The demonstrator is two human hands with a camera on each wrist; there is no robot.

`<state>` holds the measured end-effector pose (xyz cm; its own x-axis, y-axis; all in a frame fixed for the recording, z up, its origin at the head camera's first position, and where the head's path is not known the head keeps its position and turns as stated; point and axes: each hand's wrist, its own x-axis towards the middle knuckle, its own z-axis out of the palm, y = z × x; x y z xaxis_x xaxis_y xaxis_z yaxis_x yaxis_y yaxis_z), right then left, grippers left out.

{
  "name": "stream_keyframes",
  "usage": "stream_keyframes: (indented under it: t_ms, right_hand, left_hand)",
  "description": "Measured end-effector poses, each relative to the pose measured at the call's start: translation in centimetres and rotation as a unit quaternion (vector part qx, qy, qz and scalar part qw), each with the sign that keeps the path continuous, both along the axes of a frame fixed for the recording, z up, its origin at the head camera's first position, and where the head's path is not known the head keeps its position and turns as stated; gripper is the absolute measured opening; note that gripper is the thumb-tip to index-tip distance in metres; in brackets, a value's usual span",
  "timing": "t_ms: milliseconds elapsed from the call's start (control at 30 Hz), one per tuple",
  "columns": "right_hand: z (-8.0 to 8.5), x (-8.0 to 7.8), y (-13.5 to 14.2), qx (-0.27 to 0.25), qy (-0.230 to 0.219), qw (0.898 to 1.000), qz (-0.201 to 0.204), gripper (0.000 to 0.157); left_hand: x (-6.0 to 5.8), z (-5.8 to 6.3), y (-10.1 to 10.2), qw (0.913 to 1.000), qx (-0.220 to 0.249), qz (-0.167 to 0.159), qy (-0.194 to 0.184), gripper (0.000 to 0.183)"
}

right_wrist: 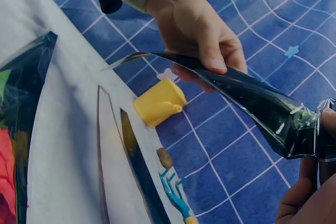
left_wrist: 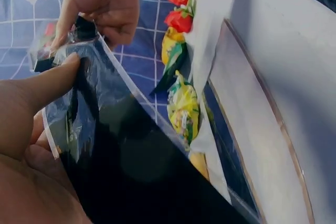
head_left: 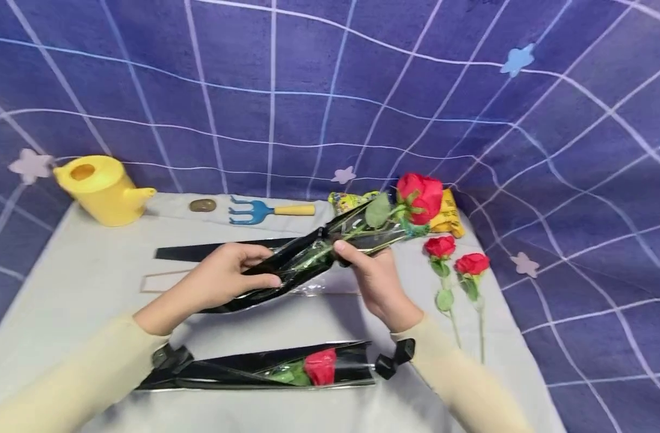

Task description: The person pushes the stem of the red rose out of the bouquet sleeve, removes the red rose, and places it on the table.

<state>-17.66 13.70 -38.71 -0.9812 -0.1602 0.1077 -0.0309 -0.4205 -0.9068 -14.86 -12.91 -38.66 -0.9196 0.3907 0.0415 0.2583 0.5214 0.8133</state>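
Observation:
A large red rose point(head_left: 419, 197) sticks out of the upper end of a black flower sleeve point(head_left: 286, 270) with a clear front, raised above the table and tilted up to the right. My left hand point(head_left: 221, 276) grips the sleeve's lower part, thumb on the front and fingers behind. Near the flower, my right hand point(head_left: 375, 279) pinches the gathered plastic, its thumb on the front. The right wrist view shows the sleeve point(right_wrist: 252, 98) running between both hands, bunched at the right hand point(right_wrist: 310, 192). A second rose point(head_left: 320, 365) lies wrapped in a black sleeve point(head_left: 227, 370) below.
Two smaller roses point(head_left: 472, 263) lie at right. Along the back stand or lie a yellow watering can point(head_left: 102, 189), a brown stone-like piece point(head_left: 202, 205), a blue hand rake point(head_left: 259, 211) and a yellow packet point(head_left: 447, 213). Flat under the hands are a black sleeve point(head_left: 180, 251) and a clear one point(head_left: 162, 282).

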Motion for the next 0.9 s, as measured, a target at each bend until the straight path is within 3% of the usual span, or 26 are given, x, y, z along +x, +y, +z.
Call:
stream_keyframes:
  t_ms: [67, 200, 367, 633, 767, 900]
  right_hand:
    - [0.4, -0.1, 1.4, 0.001, 0.005, 1.0, -0.003, 0.055]
    - [1.5, 0.0, 4.9, -0.018, 0.006, 1.0, -0.019, 0.06]
    - [2.3, 0.5, 6.7, -0.046, 0.004, 0.999, -0.024, 0.058]
    - [1.5, 0.6, 3.0, -0.041, -0.003, 0.999, 0.017, 0.057]
    - [1.1, 0.8, 0.8, -0.03, -0.01, 0.999, 0.038, 0.058]
    - [0.7, 1.1, -0.5, -0.029, -0.008, 0.998, 0.051, 0.057]
  left_hand:
    - [-0.4, 0.0, 0.9, 0.9999, 0.001, -0.012, 0.007, 0.056]
    - [-1.1, -0.5, 3.4, 0.9991, 0.017, -0.033, 0.018, 0.03]
    - [-1.4, -0.5, 4.4, 0.9979, 0.028, -0.052, 0.027, 0.018]
    - [-0.4, 0.8, 1.3, 0.9973, 0.032, -0.06, -0.027, 0.033]
    - [0.0, 1.4, 0.7, 0.997, 0.037, -0.061, -0.029, 0.035]
    - [0.6, 1.4, 0.2, 0.9992, 0.022, -0.027, -0.019, 0.029]
